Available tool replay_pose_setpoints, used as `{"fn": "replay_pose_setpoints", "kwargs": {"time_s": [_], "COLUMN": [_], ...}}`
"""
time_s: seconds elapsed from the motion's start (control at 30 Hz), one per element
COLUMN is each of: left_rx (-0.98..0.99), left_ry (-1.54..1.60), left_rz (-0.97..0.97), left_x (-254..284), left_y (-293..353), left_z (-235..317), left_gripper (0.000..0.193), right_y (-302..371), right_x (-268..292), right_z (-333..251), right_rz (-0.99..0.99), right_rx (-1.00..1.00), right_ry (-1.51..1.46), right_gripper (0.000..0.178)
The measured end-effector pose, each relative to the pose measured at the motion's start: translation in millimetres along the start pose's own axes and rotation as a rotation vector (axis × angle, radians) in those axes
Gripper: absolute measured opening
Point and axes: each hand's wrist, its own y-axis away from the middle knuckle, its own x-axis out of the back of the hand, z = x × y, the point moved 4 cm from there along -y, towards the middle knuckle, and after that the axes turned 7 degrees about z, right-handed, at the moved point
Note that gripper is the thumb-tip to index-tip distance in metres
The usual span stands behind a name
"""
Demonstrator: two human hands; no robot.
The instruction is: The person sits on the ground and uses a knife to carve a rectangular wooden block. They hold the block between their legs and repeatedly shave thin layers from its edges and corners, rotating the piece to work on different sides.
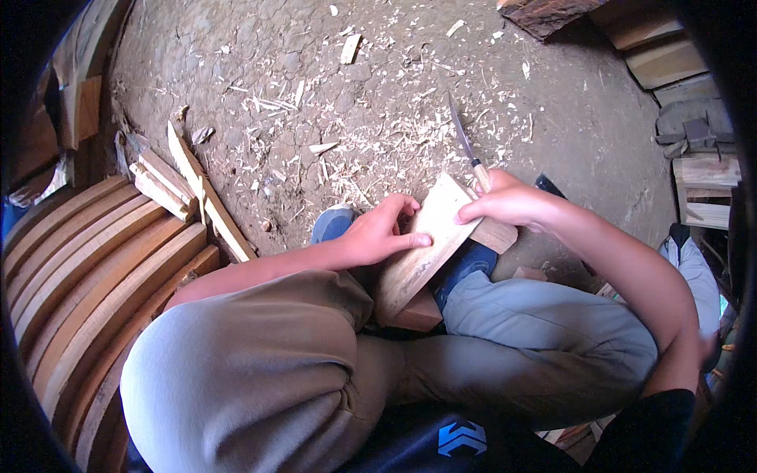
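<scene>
A pale, slab-like piece of wood (432,229) lies tilted between my legs, one end pointing away from me. My left hand (385,230) grips its left edge, thumb on the upper face and fingers curled at the side. In my right hand (509,201) is a knife (461,130) with a light wooden handle; its narrow dark blade points away over the floor. My right thumb rests on the slab's right edge. Under the slab is a reddish wooden block (416,312), partly hidden, and another block end (495,234) shows at the right.
Wood shavings (410,158) litter the earthen floor (236,47). Curved wooden pieces (102,260) are stacked at the left, beside split sticks (193,177). Cut timber (670,63) lines the right edge. A blue shoe (334,223) shows beyond my left forearm.
</scene>
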Motion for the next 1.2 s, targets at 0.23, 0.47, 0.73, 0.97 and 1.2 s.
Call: {"fn": "replay_pose_setpoints", "kwargs": {"time_s": [0.23,0.47,0.73,0.97,1.2], "left_rx": [-0.118,-0.003,0.059,0.03,-0.176], "left_ry": [-0.152,-0.089,0.281,0.495,0.611], "left_rz": [-0.04,-0.256,-0.292,-0.374,-0.371], "left_x": [-4,2,-5,-13,-24], "left_y": [-13,-36,-14,-8,0], "left_z": [8,14,15,9,23], "left_gripper": [0.092,0.08,0.087,0.086,0.084], "right_y": [31,38,35,35,37], "right_x": [16,57,102,107,116], "right_z": [-10,-14,-9,-12,-14], "right_rz": [-0.114,-0.086,0.105,0.144,0.172], "right_rx": [-0.022,0.01,0.024,0.036,0.043], "right_ry": [-0.024,0.05,-0.123,-0.113,-0.112], "right_gripper": [0.047,0.051,0.05,0.04,0.047]}}
